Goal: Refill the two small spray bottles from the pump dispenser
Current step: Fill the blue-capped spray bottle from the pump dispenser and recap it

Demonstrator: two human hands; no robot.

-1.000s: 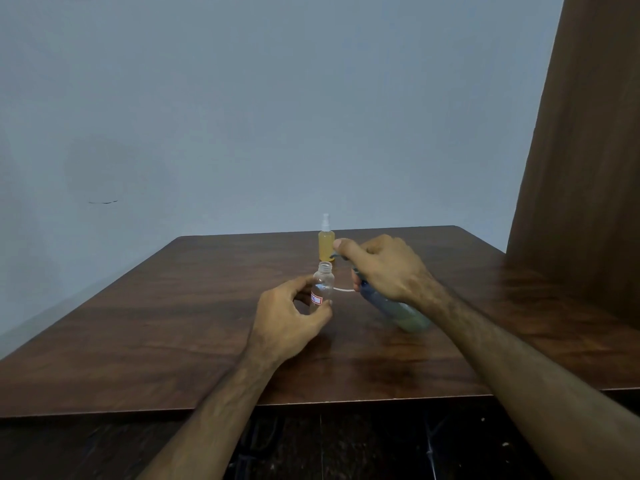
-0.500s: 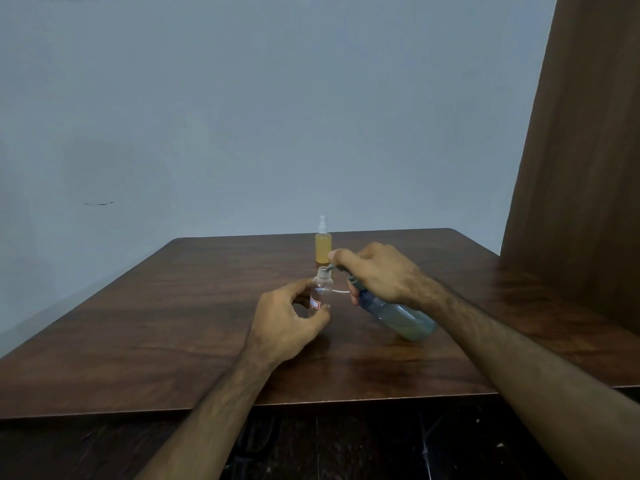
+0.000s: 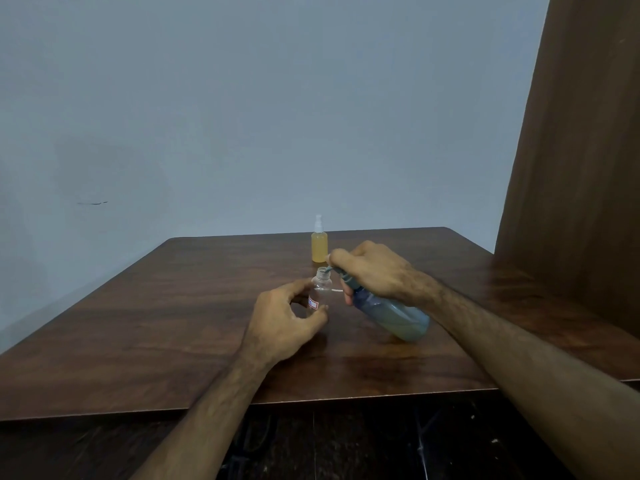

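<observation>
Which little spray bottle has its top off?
The clear bottle that the left hand holds: its neck is open. The orange bottle behind it wears its white sprayer.

Lighting dim, even, bluish; soft sheen on the wooden table [image 3: 173,323]; slight softness, wide-angle bowing beyond its edges.

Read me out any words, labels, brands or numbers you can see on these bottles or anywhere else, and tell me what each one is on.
Clear small bottle: a white label with a red border, its print too small and blurred to read.
Yellow spray bottle: no text visible.
Blue pump dispenser: no text visible.
Table and wall: no writing.
</observation>
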